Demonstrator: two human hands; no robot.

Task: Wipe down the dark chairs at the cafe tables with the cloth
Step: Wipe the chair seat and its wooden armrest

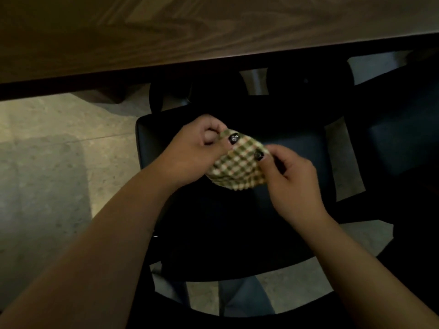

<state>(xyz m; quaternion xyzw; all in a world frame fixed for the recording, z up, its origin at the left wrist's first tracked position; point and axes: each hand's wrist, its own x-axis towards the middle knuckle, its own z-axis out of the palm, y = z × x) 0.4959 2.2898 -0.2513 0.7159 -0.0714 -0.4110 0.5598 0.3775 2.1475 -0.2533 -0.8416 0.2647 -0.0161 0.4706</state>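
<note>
Holding a small green-and-cream checked woven cloth (237, 165) between them, both hands work above the seat of a dark chair. Nearest the camera is the chair's curved black backrest rail (237, 269), with blue-trousered legs glimpsed through the gap beneath it. Beyond that, the left hand (194, 153) has its fingers curled round the cloth's upper left edge, the thumb pressed on top. The right hand (289, 176) pinches the right edge between thumb and bent fingers. The cloth hangs bunched between them, above the dark padded chair seat (297, 150); whether it touches the seat cannot be told.

The cloth looks light, soft and limp, so it should fold or crumple under any grip and will not hold a shape by itself. Gathering it into a flat pad in one palm, fingers spread over the top, would likely give the best wiping contact; a pinch at an edge would let most of it drag loose. The seat appears smooth and slightly glossy, so the pad should glide easily over it.

A second dark chair seat (401, 143) stands just to the right. Pale speckled floor tiles (47, 143) lie to the left, and farthest off a brown wood-grain table top (166, 32) overhangs the chairs' front edges.
</note>
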